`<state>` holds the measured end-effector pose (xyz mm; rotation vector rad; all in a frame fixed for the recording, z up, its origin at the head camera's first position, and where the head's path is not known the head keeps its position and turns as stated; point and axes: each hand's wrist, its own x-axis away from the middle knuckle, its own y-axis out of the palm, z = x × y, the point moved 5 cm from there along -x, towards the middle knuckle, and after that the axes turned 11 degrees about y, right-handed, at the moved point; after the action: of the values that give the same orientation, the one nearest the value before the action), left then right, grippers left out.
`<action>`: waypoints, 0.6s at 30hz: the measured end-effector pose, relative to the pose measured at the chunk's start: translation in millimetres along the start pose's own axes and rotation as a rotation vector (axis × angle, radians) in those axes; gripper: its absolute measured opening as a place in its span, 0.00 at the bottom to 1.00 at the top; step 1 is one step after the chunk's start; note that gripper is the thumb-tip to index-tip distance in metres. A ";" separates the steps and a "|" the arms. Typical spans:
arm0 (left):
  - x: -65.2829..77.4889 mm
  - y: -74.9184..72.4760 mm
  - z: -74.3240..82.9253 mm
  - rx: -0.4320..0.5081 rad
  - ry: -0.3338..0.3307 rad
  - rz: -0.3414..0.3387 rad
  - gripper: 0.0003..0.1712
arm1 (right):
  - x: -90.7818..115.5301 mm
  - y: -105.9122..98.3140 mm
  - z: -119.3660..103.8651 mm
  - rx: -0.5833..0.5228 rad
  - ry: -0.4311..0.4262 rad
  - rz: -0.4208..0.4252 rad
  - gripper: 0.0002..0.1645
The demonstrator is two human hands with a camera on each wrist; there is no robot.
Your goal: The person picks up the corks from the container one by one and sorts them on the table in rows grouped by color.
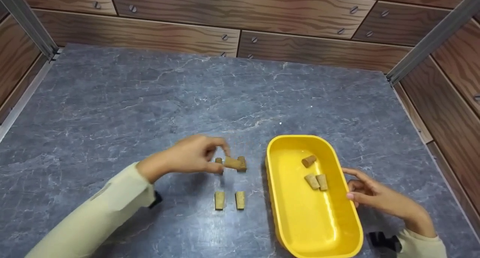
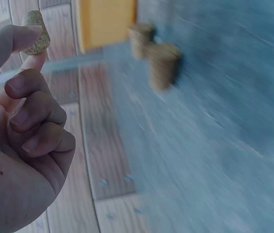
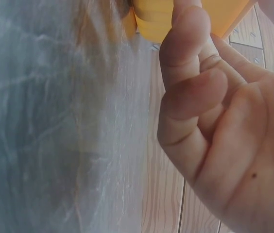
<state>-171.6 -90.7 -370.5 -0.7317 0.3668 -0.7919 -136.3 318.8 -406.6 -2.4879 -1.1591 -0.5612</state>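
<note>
Cork (image 1: 231,162), tan and tapered, pinched between left hand (image 1: 189,155) thumb and forefinger above grey tabletop (image 1: 150,100), left of yellow tray (image 1: 300,220). Right hand (image 1: 371,194) fingers loosely curled at tray's right rim, holding nothing. Wrist views blurred.

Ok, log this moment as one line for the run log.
left hand: pinches cork above standing corks | right hand: at yellow tray rim, holds nothing | tray: three corks | table: two more corks lying

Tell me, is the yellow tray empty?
No, the yellow tray has three corks lying inside it, seen from the head view.
</note>
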 end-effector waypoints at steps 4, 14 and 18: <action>21.4 -2.8 -15.4 -0.092 -0.073 0.040 0.17 | -0.2 0.5 -0.2 0.001 -0.002 0.001 0.36; 51.3 -5.5 -42.0 -0.239 -0.226 0.073 0.15 | 1.3 0.0 -0.8 0.002 0.026 0.012 0.35; 53.0 -3.1 -49.3 -0.268 -0.274 0.050 0.15 | 0.8 0.1 -0.7 0.020 0.024 0.018 0.35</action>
<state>-165.6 -154.4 -404.5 -1.0650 0.2443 -0.5901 -135.9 319.0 -405.6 -2.4653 -1.1272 -0.5694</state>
